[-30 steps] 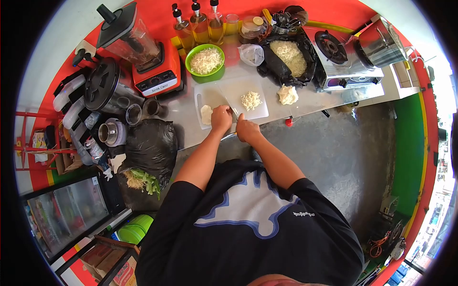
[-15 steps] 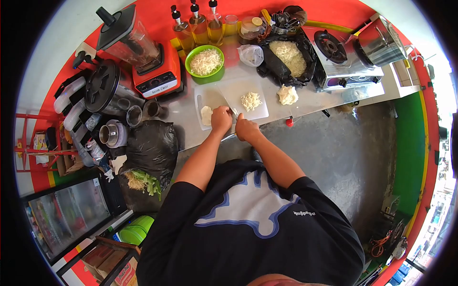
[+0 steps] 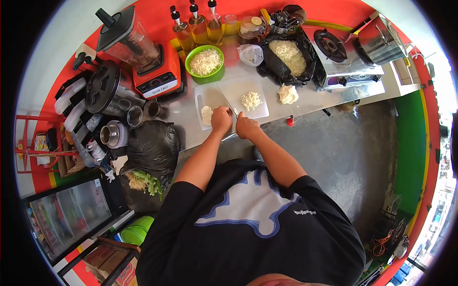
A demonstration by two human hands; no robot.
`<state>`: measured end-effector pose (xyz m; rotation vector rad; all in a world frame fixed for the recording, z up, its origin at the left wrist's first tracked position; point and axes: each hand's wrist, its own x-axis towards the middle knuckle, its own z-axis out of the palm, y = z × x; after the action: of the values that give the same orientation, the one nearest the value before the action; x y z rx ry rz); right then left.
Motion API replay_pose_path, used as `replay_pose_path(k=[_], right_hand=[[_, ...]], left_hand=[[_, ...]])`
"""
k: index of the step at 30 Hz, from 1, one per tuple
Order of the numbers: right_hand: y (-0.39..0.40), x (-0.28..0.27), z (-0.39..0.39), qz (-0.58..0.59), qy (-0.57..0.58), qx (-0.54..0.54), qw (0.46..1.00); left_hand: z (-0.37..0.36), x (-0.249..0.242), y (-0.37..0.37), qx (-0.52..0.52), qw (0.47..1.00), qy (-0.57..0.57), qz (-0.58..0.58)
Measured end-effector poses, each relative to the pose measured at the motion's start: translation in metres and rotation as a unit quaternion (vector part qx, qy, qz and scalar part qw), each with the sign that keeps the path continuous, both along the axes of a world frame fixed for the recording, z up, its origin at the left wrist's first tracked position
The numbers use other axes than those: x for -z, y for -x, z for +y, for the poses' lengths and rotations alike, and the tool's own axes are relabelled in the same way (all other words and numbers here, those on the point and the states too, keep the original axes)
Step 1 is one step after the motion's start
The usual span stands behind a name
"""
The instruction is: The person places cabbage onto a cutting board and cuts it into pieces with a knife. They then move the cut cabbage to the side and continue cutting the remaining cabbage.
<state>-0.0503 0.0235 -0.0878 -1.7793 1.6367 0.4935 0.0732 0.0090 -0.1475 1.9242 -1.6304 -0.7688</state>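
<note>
Gripping knife (image 3: 234,112) with right hand (image 3: 247,127)

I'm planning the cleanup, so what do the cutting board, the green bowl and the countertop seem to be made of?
Cutting board: probably plastic, smooth and milky white, with no wood grain showing. Green bowl: likely plastic, its bright colour even and slightly glossy. Countertop: apparently metal, perhaps stainless steel, silvery grey with blurred reflections.
</note>
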Motion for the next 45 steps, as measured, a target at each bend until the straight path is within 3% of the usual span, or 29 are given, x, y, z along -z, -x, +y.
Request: replay_pose_path(k=[20,26,31,37,40,45], right_hand=[[-0.001,0.007,0.006,-0.016,-0.012,0.017,1.000],[0.008,0.020,0.002,-0.053,0.022,0.033,0.998],[0.023,0.030,0.005,-0.108,0.093,0.068,0.987],[0.029,0.029,0.011,-0.156,0.079,-0.012,0.985],[0.032,0.026,0.012,-0.135,0.037,-0.018,0.990],[0.054,0.028,0.013,-0.138,0.067,0.011,0.988]], left_hand=[[0.003,0.002,-0.001,-0.013,1.000,0.014,0.012],[0.006,-0.001,0.000,-0.018,1.000,0.002,0.003],[0.011,0.006,-0.011,-0.003,0.997,0.027,0.069],[0.023,-0.003,-0.031,-0.010,0.993,0.066,0.095],[0.024,-0.003,-0.047,-0.016,0.989,0.121,0.082],[0.030,0.002,-0.068,-0.033,0.988,0.134,-0.068]])
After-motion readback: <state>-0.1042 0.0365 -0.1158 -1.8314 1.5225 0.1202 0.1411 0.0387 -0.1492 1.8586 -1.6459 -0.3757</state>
